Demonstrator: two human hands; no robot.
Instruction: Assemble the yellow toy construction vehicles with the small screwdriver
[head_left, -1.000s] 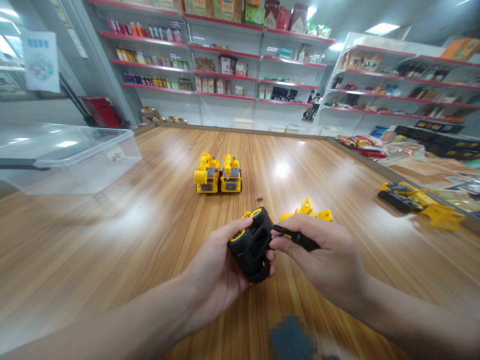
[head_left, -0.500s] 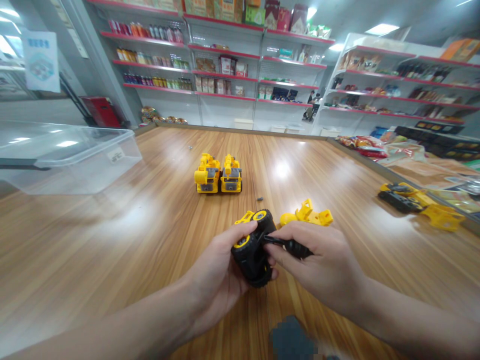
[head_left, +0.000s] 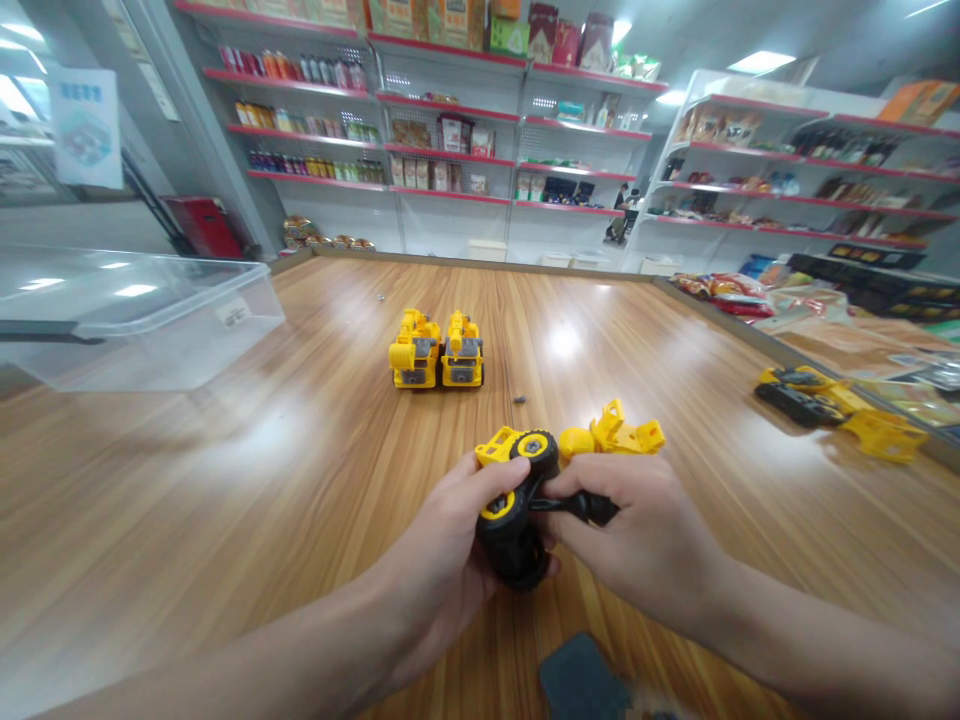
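My left hand (head_left: 442, 560) curled round the toy truck (head_left: 514, 535), low in the frame's centre above the table (head_left: 300, 480); my right hand (head_left: 645, 550) pinched a black screwdriver (head_left: 585, 507), lying level, tip pointing frame-left into the truck's underside.

We see a brightly lit shop under ceiling light panels (head_left: 763, 60), which throw white glare patches on the glossy wooden bench (head_left: 564, 338). Wide-angle distortion bends the shelves (head_left: 450, 120) and stretches our forearms at the edges. The clear plastic bin (head_left: 127, 320) catches reflections; near corners look soft.
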